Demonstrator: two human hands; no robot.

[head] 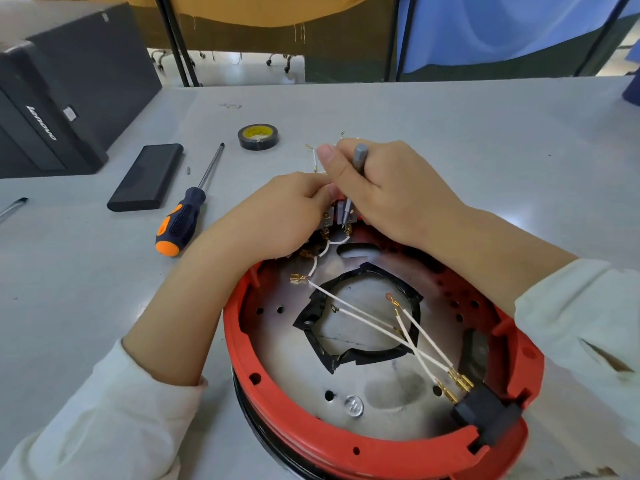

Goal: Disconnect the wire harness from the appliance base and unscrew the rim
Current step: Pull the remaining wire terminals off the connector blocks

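The round appliance base lies upside down near the table's front edge, with a red plastic rim around a metal plate. White harness wires with gold terminals cross the plate to a black socket. More wires run up to a small switch block at the far edge. My right hand grips a thin grey screwdriver upright, its tip down at that block. My left hand pinches at the block's left side; what its fingertips hold is hidden.
An orange-and-black screwdriver lies left of the base. Beside it rests a flat black case, with a roll of black tape further back. A black computer box stands at the far left. Loose white wires lie behind my hands.
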